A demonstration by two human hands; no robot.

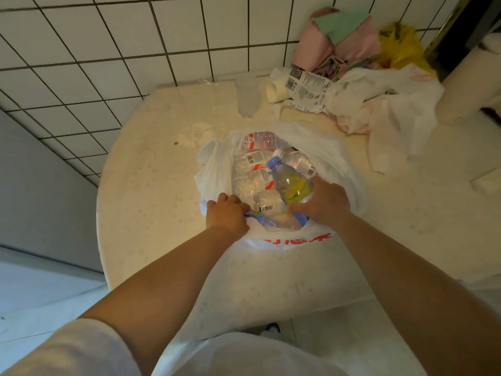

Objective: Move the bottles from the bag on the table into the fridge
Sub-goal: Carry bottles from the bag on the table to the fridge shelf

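While the left hand (227, 213) grips the bag (214, 169) rim, right hand (322, 203) grip closed around yellow-labelled bottle (291, 183)

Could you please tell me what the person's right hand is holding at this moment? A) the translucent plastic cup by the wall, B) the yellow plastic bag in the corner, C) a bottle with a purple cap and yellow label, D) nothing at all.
C: the right hand grips the bottle with the purple cap and yellow label over the open white bag.
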